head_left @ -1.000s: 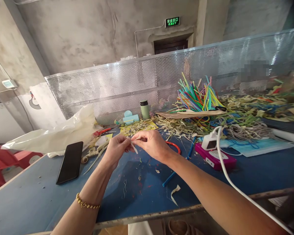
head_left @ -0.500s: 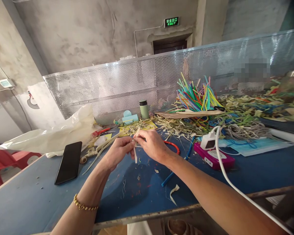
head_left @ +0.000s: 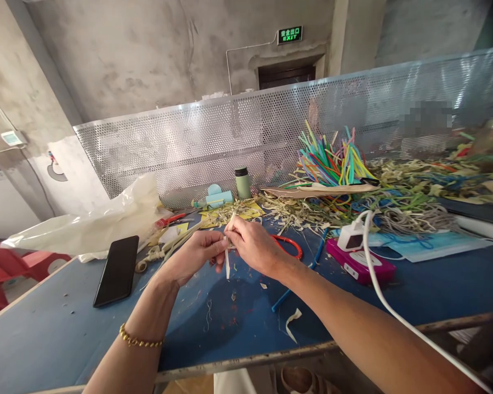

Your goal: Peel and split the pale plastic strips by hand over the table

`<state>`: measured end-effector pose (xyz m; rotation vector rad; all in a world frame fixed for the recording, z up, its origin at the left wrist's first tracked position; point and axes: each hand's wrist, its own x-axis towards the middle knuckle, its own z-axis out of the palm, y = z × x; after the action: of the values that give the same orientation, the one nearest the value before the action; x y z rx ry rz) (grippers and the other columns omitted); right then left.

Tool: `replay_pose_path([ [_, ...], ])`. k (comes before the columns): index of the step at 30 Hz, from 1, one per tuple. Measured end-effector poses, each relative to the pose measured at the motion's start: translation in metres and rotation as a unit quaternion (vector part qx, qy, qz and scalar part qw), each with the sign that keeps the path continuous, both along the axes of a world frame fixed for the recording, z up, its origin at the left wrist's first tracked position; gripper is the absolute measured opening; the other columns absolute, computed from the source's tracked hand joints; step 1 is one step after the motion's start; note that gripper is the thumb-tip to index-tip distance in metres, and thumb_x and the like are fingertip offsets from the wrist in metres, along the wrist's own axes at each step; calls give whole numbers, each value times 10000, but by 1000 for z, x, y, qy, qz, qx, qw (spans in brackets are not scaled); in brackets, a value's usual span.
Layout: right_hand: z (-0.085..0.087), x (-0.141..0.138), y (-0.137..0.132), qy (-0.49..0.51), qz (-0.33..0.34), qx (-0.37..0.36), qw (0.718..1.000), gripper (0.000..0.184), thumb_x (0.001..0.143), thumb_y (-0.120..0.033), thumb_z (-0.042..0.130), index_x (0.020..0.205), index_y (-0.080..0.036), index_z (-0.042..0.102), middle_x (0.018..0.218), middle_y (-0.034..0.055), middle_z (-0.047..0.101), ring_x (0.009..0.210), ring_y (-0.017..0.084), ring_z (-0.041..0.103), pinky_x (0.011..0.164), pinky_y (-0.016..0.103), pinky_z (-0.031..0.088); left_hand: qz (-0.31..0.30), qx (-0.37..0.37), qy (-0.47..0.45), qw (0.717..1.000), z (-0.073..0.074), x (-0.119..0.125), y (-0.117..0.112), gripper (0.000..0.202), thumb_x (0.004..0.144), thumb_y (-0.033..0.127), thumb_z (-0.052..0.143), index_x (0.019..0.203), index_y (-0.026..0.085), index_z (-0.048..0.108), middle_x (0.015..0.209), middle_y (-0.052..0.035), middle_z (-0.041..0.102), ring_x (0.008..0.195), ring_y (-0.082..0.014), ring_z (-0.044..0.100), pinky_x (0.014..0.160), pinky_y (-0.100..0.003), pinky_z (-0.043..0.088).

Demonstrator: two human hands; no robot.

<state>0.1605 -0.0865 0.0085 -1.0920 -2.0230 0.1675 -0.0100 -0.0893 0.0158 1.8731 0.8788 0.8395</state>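
Note:
Over the middle of the blue table (head_left: 189, 328), my two hands meet around a pale, flat strip (head_left: 227, 265) that looks like dried husk. My left hand (head_left: 201, 250) pinches it between thumb and fingers. From the other side, my right hand (head_left: 250, 241) grips it, with one end sticking up above the fingers and the other hanging below. The part between the fingertips is hidden. Just behind my right hand lies a red cord loop (head_left: 290, 243), beside a blue cord (head_left: 318, 254). A loose pale scrap (head_left: 292, 324) rests near the front edge.
A black phone (head_left: 117, 271) and plastic sheet (head_left: 90, 221) lie left, near red-handled scissors (head_left: 170, 220). Behind stand a green bottle (head_left: 242, 183) and perforated metal screen (head_left: 189, 142). Right are colourful pipe cleaners (head_left: 332, 158), a magenta power strip (head_left: 361, 262) and white cable (head_left: 373, 284).
My left hand has shifted slightly, its lower fingers a little further down. The strip's hanging end sits slightly lower. Both hands stay together on it.

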Motion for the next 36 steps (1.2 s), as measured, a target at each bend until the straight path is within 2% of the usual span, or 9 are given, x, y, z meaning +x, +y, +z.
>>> replay_pose_path([
  [9, 1, 1, 0, 1, 15, 2, 1000, 120, 910, -166, 503, 802, -194, 544, 665, 6, 622, 601, 138, 560, 569, 253, 343, -23, -30, -7, 999, -2, -1, 0, 279, 840, 395, 625, 674, 171, 606, 613, -5, 561, 534, -113, 510, 547, -255, 400],
  [11, 2, 3, 1, 32, 42, -39, 998, 85, 906, -200, 524, 830, -193, 562, 654, 0, 635, 561, 130, 575, 551, 244, 371, -14, -27, -2, 1000, -1, -1, 0, 248, 828, 374, 629, 691, 167, 624, 607, -3, 555, 537, -112, 489, 532, -250, 394],
  [14, 4, 8, 6, 77, 98, -157, 980, 105, 901, -262, 540, 866, -175, 589, 635, 0, 652, 491, 125, 590, 512, 239, 422, 16, -16, 5, 1000, 1, -1, 1, 234, 810, 344, 625, 663, 162, 619, 573, 4, 535, 525, -108, 463, 517, -244, 383],
  [17, 5, 16, 11, 94, 145, -244, 954, 126, 858, -234, 568, 775, -154, 620, 658, 23, 675, 520, 125, 616, 522, 239, 470, 45, 4, 11, 999, 1, -1, 3, 218, 787, 310, 614, 628, 165, 581, 547, 20, 508, 504, -101, 446, 507, -240, 368],
  [22, 9, 29, 18, 74, 111, -215, 967, 94, 742, -115, 575, 686, -144, 645, 615, 15, 665, 532, 118, 603, 524, 222, 456, 58, 57, 51, 995, -1, -2, 6, 154, 770, 258, 580, 645, 169, 561, 525, 37, 497, 497, -95, 442, 510, -229, 350],
  [26, 16, 38, 20, -25, 67, -184, 980, 160, 684, -76, 551, 728, -134, 694, 616, 20, 666, 561, 122, 586, 532, 219, 423, 62, 87, 90, 990, -1, -3, 9, 148, 766, 274, 573, 685, 156, 612, 591, 12, 575, 529, -103, 480, 533, -232, 385],
  [30, 19, 43, 22, -86, 33, -154, 984, 198, 686, -84, 547, 772, -134, 719, 671, 33, 685, 589, 123, 577, 515, 219, 379, 113, 123, 109, 980, -5, -3, 14, 203, 764, 321, 581, 673, 151, 646, 599, 3, 588, 528, -106, 473, 516, -232, 366],
  [33, 20, 43, 20, -89, 50, -158, 982, 163, 683, -82, 558, 747, -135, 699, 678, 33, 681, 596, 119, 570, 522, 218, 381, 138, 129, 93, 978, -7, -2, 15, 210, 753, 337, 591, 672, 153, 653, 574, 13, 549, 518, -105, 437, 498, -239, 325],
  [36, 20, 40, 17, -42, 94, -206, 973, 79, 701, -101, 584, 710, -136, 654, 653, 32, 670, 583, 120, 579, 538, 223, 419, 155, 126, 80, 977, -5, 0, 13, 235, 757, 353, 585, 645, 152, 631, 532, 31, 459, 511, -98, 371, 491, -247, 267],
])
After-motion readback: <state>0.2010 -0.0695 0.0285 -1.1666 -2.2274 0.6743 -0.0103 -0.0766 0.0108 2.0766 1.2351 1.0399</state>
